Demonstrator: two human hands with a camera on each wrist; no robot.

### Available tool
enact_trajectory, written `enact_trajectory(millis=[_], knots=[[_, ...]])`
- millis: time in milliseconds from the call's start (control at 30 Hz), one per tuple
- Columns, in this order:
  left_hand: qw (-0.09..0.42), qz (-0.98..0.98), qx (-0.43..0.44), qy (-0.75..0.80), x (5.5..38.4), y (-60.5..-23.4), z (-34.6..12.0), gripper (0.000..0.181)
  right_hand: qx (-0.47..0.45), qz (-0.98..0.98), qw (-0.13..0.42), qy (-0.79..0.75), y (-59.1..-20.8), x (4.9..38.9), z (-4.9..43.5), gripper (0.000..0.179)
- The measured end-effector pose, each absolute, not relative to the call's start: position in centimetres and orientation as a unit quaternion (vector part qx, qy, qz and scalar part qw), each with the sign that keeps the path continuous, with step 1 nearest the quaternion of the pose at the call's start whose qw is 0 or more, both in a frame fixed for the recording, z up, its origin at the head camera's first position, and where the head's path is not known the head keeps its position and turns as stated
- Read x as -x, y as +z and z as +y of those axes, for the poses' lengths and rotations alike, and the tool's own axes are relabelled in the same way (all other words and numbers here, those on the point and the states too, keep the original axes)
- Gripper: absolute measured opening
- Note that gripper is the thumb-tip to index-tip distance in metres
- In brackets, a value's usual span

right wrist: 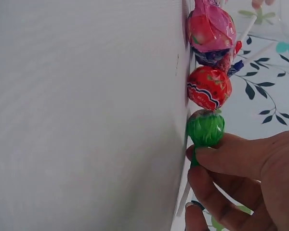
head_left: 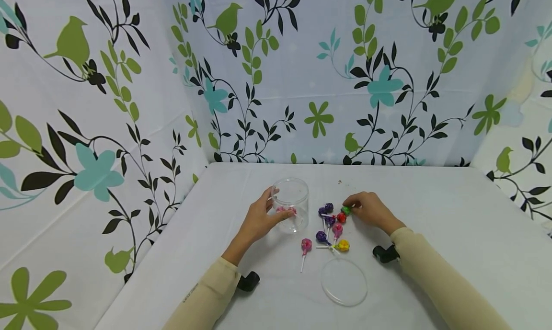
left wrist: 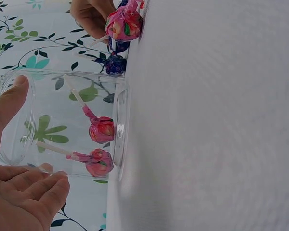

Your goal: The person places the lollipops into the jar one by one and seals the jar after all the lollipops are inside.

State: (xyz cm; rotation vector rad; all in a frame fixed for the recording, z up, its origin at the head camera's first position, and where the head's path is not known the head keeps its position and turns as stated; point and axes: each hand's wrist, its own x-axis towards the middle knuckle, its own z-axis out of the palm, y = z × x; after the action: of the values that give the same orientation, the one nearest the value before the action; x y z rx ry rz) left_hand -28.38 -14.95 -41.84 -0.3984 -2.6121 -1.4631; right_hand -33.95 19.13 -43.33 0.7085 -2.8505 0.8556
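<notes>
My left hand (head_left: 258,220) grips a clear round jar (head_left: 301,209), thumb on one side and fingers on the other. The jar stands upright on the white table, its top uncovered. Two pink lollipops (left wrist: 101,130) are inside, heads at the bottom. To the right, my right hand (head_left: 372,211) pinches a green lollipop (right wrist: 205,130) just below its head, close to the tabletop. Beside that lies a red lollipop (right wrist: 209,88). Several purple lollipops (head_left: 321,236), a yellow lollipop (head_left: 343,245) and loose pink lollipops (head_left: 306,244) lie between the hands.
A clear round lid (head_left: 345,305) lies flat on the table in front of the lollipops. Black wrist cameras (head_left: 248,281) sit at both cuffs. Patterned cloth (head_left: 319,119) with birds and leaves hangs behind the white table (head_left: 431,215) and at its sides.
</notes>
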Motion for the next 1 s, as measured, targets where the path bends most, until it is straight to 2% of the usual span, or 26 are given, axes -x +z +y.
enact_trajectory(millis=[367, 1000], knots=[[0.056, -0.865, 0.124, -0.484, 28.1, -42.0, -14.8, 0.100, -0.196, -0.927, 0.062, 0.315, -44.8, 33.2, 20.8, 0.021], [0.067, -0.865, 0.135, -0.478, 28.4, -41.9, -14.8, 0.100, -0.179, -0.926, 0.042, 0.330, -44.8, 33.7, 21.4, 0.016]])
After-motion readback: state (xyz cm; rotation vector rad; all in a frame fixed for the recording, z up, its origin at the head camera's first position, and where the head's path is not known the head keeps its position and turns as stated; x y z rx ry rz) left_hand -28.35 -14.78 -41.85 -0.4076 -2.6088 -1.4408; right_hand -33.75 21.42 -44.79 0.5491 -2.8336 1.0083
